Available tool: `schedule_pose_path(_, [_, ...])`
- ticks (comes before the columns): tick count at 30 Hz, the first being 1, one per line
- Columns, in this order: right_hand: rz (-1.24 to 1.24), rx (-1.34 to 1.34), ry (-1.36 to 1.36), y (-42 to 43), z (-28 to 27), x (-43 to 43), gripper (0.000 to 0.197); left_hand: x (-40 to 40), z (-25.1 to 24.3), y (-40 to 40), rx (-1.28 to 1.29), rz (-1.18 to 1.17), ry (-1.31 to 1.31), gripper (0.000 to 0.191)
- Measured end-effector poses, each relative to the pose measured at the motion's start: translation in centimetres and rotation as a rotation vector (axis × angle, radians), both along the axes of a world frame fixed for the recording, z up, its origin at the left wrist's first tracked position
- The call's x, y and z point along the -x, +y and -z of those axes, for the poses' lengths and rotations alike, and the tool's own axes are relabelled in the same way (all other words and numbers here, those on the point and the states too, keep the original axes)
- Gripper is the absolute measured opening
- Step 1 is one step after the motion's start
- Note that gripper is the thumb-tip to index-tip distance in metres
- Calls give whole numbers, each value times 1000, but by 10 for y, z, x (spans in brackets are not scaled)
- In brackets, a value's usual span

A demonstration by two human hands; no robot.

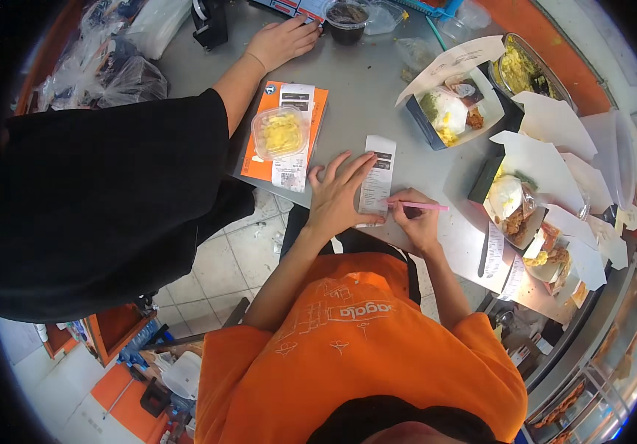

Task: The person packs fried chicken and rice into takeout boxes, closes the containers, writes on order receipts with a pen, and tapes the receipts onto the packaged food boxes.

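A printed paper receipt lies on the metal table in front of me. My left hand is spread over its left side, fingers apart, pressing it flat. In my right hand is a slim pink pen, its tip touching the lower part of the receipt. Left of my left hand, a flat orange box carries another receipt. A clear plastic tub of yellow food rests on top of both.
A co-worker's hand and black sleeve reach in from the left. Open meal boxes line the right side, near a tub of yellow food. A tape dispenser and lidded dark cup stand at the back.
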State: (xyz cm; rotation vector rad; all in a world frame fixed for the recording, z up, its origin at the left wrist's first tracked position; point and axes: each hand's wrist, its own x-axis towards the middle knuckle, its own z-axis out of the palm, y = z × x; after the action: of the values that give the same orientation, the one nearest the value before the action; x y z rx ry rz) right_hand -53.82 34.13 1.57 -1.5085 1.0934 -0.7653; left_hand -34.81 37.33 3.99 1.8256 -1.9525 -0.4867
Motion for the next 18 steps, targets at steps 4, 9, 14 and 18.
schedule_pose_path(4, [10, 90, -6, 0, 2, -1, 6, 0, 1, 1, 7, 1, -26, 108])
schedule_pose_path(9, [54, 25, 28, -7, -7, -5, 8, 4, -1, 0, 14, 15, -21, 101])
schedule_pose_path(14, [292, 666, 479, -56, -47, -33, 15, 10, 7, -8, 121, -14, -86, 84])
schedule_pose_path(18, [483, 901, 802, -89, -61, -16, 12, 14, -5, -32, 89, -214, -113, 74])
